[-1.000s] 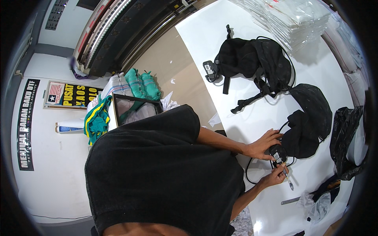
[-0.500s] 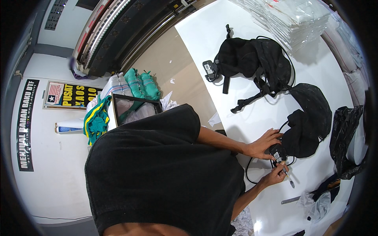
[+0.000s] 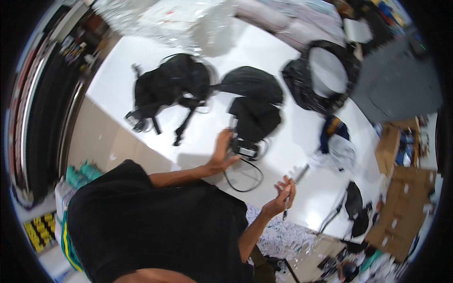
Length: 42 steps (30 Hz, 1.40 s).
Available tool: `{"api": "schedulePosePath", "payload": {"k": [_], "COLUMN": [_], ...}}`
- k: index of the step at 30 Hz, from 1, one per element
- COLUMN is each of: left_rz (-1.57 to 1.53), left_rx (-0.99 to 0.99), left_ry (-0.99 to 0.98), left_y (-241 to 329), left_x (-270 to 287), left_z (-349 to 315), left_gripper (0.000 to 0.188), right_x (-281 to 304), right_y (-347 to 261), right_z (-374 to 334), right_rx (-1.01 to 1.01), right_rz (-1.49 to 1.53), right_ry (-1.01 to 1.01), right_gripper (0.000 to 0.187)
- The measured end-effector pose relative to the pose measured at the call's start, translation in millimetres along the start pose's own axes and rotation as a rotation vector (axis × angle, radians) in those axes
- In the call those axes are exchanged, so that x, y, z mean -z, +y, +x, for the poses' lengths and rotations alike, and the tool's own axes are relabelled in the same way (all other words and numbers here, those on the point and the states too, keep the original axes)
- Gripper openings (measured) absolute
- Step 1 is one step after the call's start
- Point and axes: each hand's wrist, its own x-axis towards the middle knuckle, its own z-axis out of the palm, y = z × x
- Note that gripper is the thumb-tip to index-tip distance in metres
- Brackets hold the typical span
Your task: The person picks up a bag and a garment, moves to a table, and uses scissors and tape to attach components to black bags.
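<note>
My left hand [image 3: 221,150] has its fingers spread and rests beside a small black device [image 3: 246,149] with a white label; blur hides whether they touch. A thin black cable [image 3: 261,178] loops out from the device over the white table [image 3: 207,165]. Just beyond it lies a black cloth piece [image 3: 255,118], joined to a rounded black panel [image 3: 250,84]. Off to the right, my right hand [image 3: 281,195] is closed around a slim pen [image 3: 285,207] pointing down. A flat metal ruler [image 3: 302,173] lies close to those fingertips.
A black strapped bundle [image 3: 172,85] lies at the table's left, with another labelled device [image 3: 137,121]. Plastic-wrapped stacks [image 3: 174,23] stand at the back. An open black plastic bag [image 3: 295,78], crumpled cloth [image 3: 342,151] and a black strapped item [image 3: 354,203] are on the right.
The view has turned toward the right. My right hand has left the labelled device and moved right with the pen. My left hand has come off the device's top and spread beside it.
</note>
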Motion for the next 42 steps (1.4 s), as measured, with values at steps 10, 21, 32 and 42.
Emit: {"api": "schedulePosePath", "payload": {"k": [10, 21, 32, 42], "left_rz": [-0.339, -0.496, -0.53, -0.377], "left_rx": [-0.239, -0.354, -0.298, -0.08], "left_ry": [-0.821, -1.1, -1.084, -0.361], "left_y": [152, 336, 442, 585], "left_x": [-49, -348, -523, -779], "left_z": [-64, -165, -209, -116], "left_gripper": [0.042, 0.026, 0.025, 0.036], "right_x": [215, 509, 697, 798], "right_y": [27, 46, 53, 28], "right_z": [-46, -58, 71, 381], "right_rx": [-0.034, 0.09, 0.219, 0.353], "right_rz": [-0.032, -0.301, -0.457, -0.57], "right_ry": [0.563, 0.634, 0.649, 0.197], "right_gripper": [0.035, 0.029, 0.034, 0.04]}}
